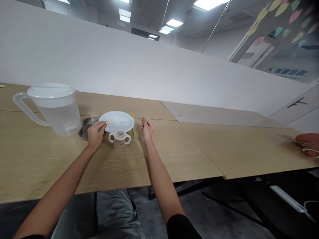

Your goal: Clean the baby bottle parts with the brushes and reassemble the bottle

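My left hand [96,134] is closed, its fingertips pinching a small whitish, see-through round piece [109,123] over the left side of a white oval plate [117,127]. A thin line runs from that piece to the right across the plate; what it is I cannot make out. My right hand [147,128] is closed just right of the plate, and what it pinches, if anything, is too small to name. In front of the plate stands an uncapped clear baby bottle [119,141] with two white handles. A slim yellow-and-green item [133,124] lies by the plate's right edge.
A large clear lidded pitcher [59,113] holding liquid stands at left. Beside it is a metal tray [84,129] with a clear dome-shaped piece [95,118]. A white wall [149,69] backs the wooden table [174,152]. Reddish-orange items [309,141] sit at far right.
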Motion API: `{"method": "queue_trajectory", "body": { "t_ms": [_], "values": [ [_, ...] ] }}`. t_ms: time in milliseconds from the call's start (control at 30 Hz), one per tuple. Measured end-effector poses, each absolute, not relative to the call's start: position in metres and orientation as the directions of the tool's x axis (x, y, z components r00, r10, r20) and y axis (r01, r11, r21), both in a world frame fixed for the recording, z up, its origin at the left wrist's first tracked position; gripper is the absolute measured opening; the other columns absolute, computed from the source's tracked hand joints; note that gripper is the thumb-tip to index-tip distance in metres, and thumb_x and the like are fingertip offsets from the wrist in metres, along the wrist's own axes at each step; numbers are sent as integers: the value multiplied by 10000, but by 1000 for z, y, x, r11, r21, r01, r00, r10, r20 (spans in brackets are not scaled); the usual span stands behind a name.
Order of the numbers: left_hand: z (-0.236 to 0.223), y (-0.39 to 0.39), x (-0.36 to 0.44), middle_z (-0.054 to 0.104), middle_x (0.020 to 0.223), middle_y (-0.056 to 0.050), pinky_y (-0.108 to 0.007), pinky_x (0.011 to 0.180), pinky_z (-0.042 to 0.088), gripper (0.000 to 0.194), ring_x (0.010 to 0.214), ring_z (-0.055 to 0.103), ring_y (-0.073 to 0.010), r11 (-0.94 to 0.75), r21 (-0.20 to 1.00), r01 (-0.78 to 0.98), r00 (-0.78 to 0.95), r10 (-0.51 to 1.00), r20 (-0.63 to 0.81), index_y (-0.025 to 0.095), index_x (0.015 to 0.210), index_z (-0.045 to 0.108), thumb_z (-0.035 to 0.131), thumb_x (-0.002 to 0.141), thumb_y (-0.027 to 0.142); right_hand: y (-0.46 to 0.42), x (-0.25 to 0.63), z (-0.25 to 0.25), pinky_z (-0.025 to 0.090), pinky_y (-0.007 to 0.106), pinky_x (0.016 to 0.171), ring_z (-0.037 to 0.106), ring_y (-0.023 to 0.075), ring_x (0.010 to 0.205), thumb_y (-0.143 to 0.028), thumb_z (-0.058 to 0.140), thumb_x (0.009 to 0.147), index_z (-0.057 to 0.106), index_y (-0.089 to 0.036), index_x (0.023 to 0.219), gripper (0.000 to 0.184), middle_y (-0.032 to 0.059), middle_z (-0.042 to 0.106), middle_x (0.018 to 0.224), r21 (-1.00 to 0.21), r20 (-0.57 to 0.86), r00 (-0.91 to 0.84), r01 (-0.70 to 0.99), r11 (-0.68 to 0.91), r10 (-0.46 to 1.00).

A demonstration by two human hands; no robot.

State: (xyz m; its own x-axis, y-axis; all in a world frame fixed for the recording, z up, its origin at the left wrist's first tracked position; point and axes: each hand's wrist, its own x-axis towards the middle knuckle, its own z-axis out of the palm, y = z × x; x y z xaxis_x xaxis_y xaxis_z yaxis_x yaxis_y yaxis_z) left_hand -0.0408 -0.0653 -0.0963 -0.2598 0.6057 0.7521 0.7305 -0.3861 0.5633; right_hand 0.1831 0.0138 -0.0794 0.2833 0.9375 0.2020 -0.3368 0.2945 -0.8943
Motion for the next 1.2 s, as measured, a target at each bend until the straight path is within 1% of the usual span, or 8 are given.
{"method": "queue_trajectory", "body": {
  "t_ms": [200,300,433,533,700,900,1033,1200],
  "values": [
    [-95,-67,-40,726,991,-75,-319,859,491,324,898,661,-190,-373,558,741,-242,627,741,178,966,746,490,891,361,14,185,-79,305,214,412,370,51,414,-629,682,677,631,-142,662,490,-70,452,460,-911,232,321,-260,321,918],
    [-96,-66,-40,721,972,-75,-321,845,489,320,882,655,-189,-381,542,749,-231,617,753,176,977,747,491,894,349,15,185,-79,303,213,406,366,51,410,-612,691,677,630,-144,660,472,-75,448,460,-907,235,317,-268,324,919],
    [-98,-65,-42,709,970,-69,-314,835,485,308,871,644,-180,-377,526,762,-224,609,761,181,999,745,499,895,335,16,186,-81,291,212,392,354,48,399,-600,722,645,626,-141,650,469,-82,446,452,-897,215,317,-310,316,924],
    [-99,-65,-42,704,957,-65,-309,822,484,301,860,640,-175,-370,511,775,-216,606,766,184,999,745,499,896,324,19,187,-85,291,213,393,351,47,394,-588,742,625,630,-135,649,467,-84,448,448,-893,193,325,-333,303,926],
    [-101,-63,-42,701,938,-70,-308,801,485,305,844,640,-178,-378,472,796,-186,590,786,176,995,747,497,900,321,22,187,-94,303,200,407,367,44,404,-575,731,650,632,-136,672,451,-88,449,452,-898,148,317,-355,261,937],
    [-104,-63,-41,697,953,-71,-309,811,488,315,869,633,-180,-370,448,814,-160,599,785,190,996,748,473,913,318,28,186,-105,289,180,386,345,34,390,-568,739,653,598,-153,673,439,-106,423,451,-895,10,283,-425,135,959],
    [-106,-62,-40,693,953,-85,-327,819,491,323,877,627,-191,-367,426,827,-141,598,789,184,1000,749,467,919,318,31,188,-113,276,171,374,332,28,380,-555,752,653,585,-155,671,434,-112,412,444,-884,-13,267,-453,114,964],
    [-107,-62,-40,690,962,-83,-329,832,488,315,877,621,-185,-360,410,838,-127,601,789,193,998,747,463,924,305,34,189,-117,256,167,368,321,23,375,-532,759,657,576,-155,653,419,-111,415,437,-871,-45,276,-481,98,960]
  ]
}}
